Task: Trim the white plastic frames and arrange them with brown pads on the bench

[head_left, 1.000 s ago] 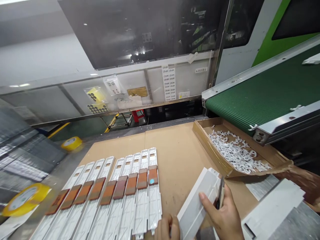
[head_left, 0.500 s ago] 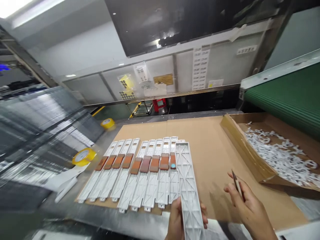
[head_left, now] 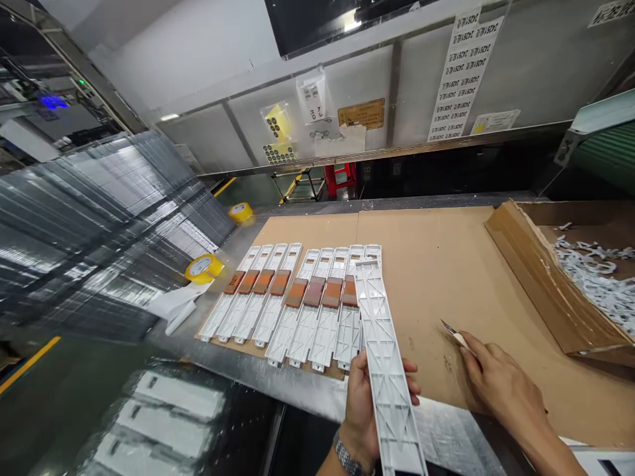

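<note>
My left hand (head_left: pixel 364 396), with a metal watch at the wrist, is wrapped round a long white ribbed plastic part (head_left: pixel 389 363) tilted over the bench edge. To its right, my right hand (head_left: pixel 501 377) grips a small knife (head_left: pixel 457 336) by its pale handle, the blade pointing up and left, apart from the part. Left of the held part, several similar white parts (head_left: pixel 282 330) lie side by side on cardboard, with reddish-brown blocks (head_left: pixel 296 293) across them. The held part hides some of the rightmost ones.
A cardboard box (head_left: pixel 526 277) of small white plastic pieces (head_left: pixel 600 277) stands at the right. Two yellow tape rolls (head_left: pixel 204 268) and white paper (head_left: pixel 173 303) lie at the left. Wrapped white parts (head_left: pixel 169 423) are at lower left. A green conveyor (head_left: pixel 610 155) shows at upper right.
The view has shifted, bringing the wrapped parts at lower left into sight. My right hand has turned, so the knife now points left instead of upward. My left hand still holds the white part.
</note>
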Tool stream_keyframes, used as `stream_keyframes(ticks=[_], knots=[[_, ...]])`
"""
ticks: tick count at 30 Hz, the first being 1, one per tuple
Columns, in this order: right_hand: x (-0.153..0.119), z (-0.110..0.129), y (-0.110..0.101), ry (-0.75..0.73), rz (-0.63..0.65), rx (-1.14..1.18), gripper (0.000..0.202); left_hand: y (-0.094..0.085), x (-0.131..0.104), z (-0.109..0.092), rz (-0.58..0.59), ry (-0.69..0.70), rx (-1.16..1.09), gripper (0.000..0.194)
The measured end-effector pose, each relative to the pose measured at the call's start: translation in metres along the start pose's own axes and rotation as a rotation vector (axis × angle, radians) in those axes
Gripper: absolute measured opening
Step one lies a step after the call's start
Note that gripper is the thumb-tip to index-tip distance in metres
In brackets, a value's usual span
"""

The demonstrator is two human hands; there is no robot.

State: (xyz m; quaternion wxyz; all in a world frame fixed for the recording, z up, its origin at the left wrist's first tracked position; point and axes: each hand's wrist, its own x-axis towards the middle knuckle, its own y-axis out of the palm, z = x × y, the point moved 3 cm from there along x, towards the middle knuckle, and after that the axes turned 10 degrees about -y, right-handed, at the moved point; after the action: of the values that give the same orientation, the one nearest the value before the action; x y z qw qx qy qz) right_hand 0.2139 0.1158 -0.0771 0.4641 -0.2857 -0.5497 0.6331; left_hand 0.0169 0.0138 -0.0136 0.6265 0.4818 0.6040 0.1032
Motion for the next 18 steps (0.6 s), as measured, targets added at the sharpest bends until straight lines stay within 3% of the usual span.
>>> stream_keyframes(ticks=[8,13,16,18], knots=[[-0.002,0.009,0.003,-0.040,0.057,-0.203,0.045,-0.005,0.002,0.000,0.010,0.015,-0.011,0.064],[0.006,-0.004,0.002,-0.099,0.010,-0.254,0.045,-0.019,0.009,0.003,0.067,0.083,0.056,0.067],[0.015,0.005,0.003,-0.211,-0.054,-0.049,0.048,-0.034,0.015,0.003,0.069,0.181,0.064,0.077],[0.015,0.033,0.007,-0.401,-0.037,0.167,0.047,-0.046,0.014,-0.003,0.003,0.361,-0.023,0.069]])
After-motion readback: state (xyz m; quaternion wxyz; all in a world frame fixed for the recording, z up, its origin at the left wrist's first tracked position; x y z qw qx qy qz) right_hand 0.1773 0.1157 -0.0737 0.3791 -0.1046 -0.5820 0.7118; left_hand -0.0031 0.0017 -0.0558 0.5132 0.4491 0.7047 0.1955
